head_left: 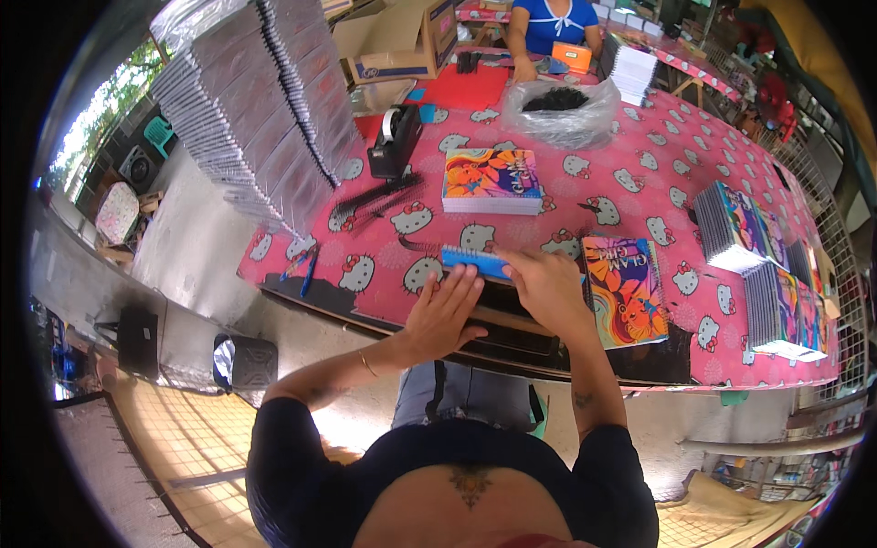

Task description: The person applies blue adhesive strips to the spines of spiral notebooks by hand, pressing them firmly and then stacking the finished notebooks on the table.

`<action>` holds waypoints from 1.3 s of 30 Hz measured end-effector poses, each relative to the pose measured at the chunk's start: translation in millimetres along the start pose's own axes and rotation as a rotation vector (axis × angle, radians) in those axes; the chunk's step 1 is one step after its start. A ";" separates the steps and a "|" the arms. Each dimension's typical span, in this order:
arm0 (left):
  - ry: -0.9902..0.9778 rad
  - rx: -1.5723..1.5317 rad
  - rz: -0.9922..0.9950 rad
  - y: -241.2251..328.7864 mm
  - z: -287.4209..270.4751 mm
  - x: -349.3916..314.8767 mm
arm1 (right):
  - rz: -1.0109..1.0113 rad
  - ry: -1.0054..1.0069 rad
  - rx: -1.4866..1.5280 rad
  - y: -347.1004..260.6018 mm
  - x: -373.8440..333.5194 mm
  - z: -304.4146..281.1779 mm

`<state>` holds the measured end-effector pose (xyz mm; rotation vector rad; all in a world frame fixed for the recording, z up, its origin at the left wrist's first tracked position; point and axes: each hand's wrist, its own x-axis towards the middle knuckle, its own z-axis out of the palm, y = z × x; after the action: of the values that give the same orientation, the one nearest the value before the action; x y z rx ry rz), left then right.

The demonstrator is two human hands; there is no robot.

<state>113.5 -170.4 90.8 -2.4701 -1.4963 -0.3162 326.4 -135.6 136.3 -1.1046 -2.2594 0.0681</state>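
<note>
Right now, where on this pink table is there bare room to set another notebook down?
Bare cloth lies between the colourful notebook in the middle and the standing notebook stacks at the right, below the plastic bag. It is crowded at the near edge, where the left hand and right hand press a blue notebook, and around the tape dispenser.

I wear a dark navy short-sleeved top with a low neckline, and blue denim covers my legs below it. A thin gold bracelet circles the wrist of my left hand (pixel 445 315), a small dark tattoo marks the forearm behind my right hand (pixel 545 288), and another faint mark shows on my left forearm near the sleeve. An ornate dark tattoo sits at the centre of my chest, just under the neckline.
</note>
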 end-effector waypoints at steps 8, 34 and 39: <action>-0.025 -0.060 0.092 0.8 -0.5 7.0 | 0.020 0.007 0.047 1.9 5.7 -5.5; 0.387 0.116 0.016 -8.6 -27.7 73.8 | 0.398 0.436 1.009 21.6 -39.6 42.3; -0.087 -0.101 0.394 17.3 -0.8 16.3 | 0.348 0.353 1.075 33.2 -52.4 52.2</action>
<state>136.2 -164.7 95.0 -2.8150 -1.0067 -0.2168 345.1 -141.2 57.7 -0.7757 -1.3339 1.0070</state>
